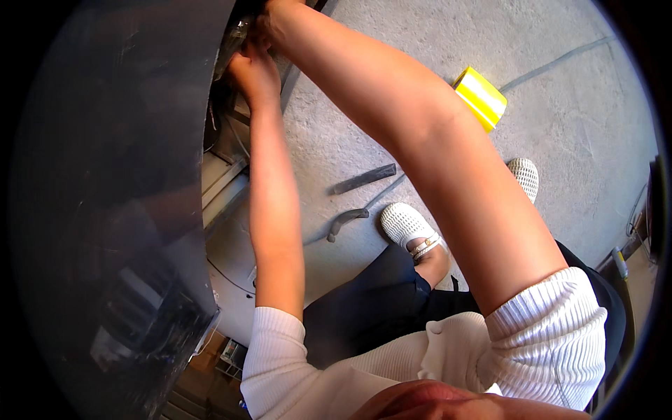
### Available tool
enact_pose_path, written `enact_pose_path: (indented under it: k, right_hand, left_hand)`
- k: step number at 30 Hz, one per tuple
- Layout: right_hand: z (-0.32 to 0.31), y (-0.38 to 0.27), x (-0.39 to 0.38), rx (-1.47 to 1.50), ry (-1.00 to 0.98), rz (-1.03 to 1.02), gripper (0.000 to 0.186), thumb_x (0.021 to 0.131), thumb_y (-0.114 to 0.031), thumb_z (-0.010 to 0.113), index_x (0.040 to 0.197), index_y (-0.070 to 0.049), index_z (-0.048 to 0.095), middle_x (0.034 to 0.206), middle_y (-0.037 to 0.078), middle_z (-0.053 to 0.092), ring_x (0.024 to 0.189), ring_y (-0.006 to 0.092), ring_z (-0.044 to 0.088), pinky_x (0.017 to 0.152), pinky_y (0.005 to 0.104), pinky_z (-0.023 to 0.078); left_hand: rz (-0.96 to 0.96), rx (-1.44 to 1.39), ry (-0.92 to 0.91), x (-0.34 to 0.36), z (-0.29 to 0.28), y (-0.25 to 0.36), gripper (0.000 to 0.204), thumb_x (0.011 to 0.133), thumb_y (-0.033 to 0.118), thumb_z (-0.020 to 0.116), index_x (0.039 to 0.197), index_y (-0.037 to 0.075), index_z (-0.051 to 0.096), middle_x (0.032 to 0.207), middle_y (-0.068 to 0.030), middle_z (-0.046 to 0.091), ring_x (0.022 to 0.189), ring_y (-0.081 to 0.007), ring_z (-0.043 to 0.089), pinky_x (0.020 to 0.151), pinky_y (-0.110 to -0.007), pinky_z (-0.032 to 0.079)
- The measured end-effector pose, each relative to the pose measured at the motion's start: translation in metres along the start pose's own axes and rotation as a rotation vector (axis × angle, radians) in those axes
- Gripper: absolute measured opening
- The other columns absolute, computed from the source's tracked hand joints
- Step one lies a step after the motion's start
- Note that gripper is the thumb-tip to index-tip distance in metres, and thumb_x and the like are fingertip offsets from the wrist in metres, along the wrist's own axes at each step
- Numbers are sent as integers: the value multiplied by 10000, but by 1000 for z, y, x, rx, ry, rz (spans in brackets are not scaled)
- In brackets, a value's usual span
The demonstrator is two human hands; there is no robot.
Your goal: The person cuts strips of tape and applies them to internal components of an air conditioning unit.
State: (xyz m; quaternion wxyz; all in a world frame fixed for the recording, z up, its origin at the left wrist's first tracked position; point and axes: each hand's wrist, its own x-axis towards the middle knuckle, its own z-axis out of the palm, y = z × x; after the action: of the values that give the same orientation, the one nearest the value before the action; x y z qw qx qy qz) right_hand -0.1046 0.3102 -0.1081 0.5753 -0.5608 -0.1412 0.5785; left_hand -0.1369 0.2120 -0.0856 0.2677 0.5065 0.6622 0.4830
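Both my arms reach to the far left, past the edge of a large dark glossy panel (105, 175). My left hand (255, 75) is closed beside that edge, its fingers curled toward a small shiny dark thing (239, 32) that I cannot make out. Just beyond it, my right hand (277, 19) is bent close to the same spot, partly cut off by the top of the picture. Its fingers are in shadow and mostly hidden, so what they hold does not show.
A yellow roll or block (481, 99) lies on the grey concrete floor, with a grey cable (556, 64) running beside it. Two dark tube pieces, one straight (364, 179) and one bent (345, 222), lie near my white shoe (407, 224). Pale rails (225, 183) sit under the panel.
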Motion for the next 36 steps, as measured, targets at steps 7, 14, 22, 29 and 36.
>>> enact_pose_path:
  k: [7,14,22,29,36]
  right_hand:
    - [-16,-10,-12,205,57,163,210,920,-104,526,1113,-22,539,957,115,604,791,191,604,699,306,540]
    - [-62,-43,-91,631,87,480,252,933,-98,532,1172,-46,474,979,95,568,804,170,611,701,296,586]
    - [-154,-50,-132,559,-73,754,134,944,-157,535,868,-50,508,732,21,537,644,93,552,506,191,457]
    - [-207,-73,-156,345,-231,904,139,916,-153,554,817,-64,518,705,-6,547,576,62,515,447,168,395]
    - [-219,-77,-179,152,-393,993,120,894,-189,594,901,-92,525,762,1,591,570,44,506,414,148,325]
  left_hand:
    - [40,-273,42,8,7,-20,245,953,77,554,1148,-70,584,1113,-105,655,978,-157,620,874,-277,488]
    - [-231,-364,18,-2,7,-4,226,972,64,507,1151,-50,581,1090,-117,653,956,-163,629,867,-271,510]
    - [-609,-492,-377,-46,-21,44,512,1013,467,400,1259,28,495,1269,-132,585,1085,-172,582,913,-337,487]
    - [-796,-508,-434,-103,-43,71,622,827,640,613,1154,112,591,1111,-14,633,1033,-131,585,901,-320,473]
    - [-816,-887,-106,-156,-54,63,113,911,186,670,992,141,605,1003,15,674,940,-115,639,836,-308,537]
